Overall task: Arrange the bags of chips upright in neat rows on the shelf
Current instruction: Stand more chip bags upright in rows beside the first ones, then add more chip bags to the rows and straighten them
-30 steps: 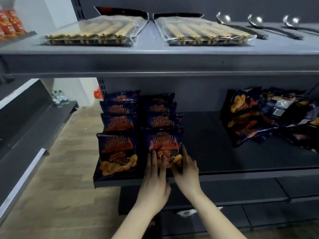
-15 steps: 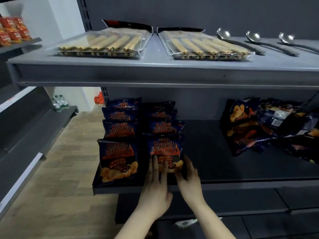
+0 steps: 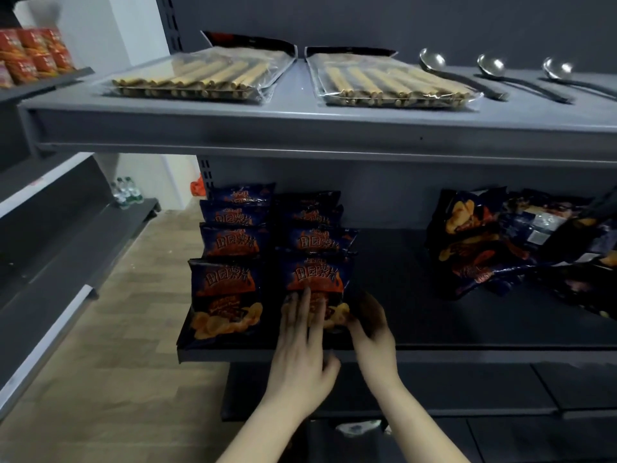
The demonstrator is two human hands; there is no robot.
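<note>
Bag of chips (image 3: 317,282), front of the second row, is getting squared up. The left-hand fingers (image 3: 305,315) lie straight and close together, flat on the lower face of the pack, so the left hand (image 3: 300,359) presses rather than grips. At three o'clock of it the right hand (image 3: 375,335) curls round the bag's lower right corner, thumb on the front, fingers wrapped to the side, though shadow hides the tips.

The bag stands upright near the front lip of the shelf (image 3: 467,354). Its base is hidden behind the hands, and more bags line up behind it toward twelve o'clock. At nine o'clock, just beside it, the first row (image 3: 227,295) stands several deep, faces forward.

I read this as the settling step: the pack is placed and is being nudged level with its neighbour. The job is far from done, mind you. At three o'clock, well apart, a loose pile of bags (image 3: 500,242) lies slumped in a heap.

Next move, I'd say: let go without tipping the pack, reach to three o'clock, lift one bag off the heap and start a third row just beside the second. These puffy packs look quick to topple, so a gentle release matters.

Up at twelve o'clock the upper shelf (image 3: 300,128) carries packs of biscuit sticks (image 3: 200,78) and three ladles (image 3: 467,78).
</note>
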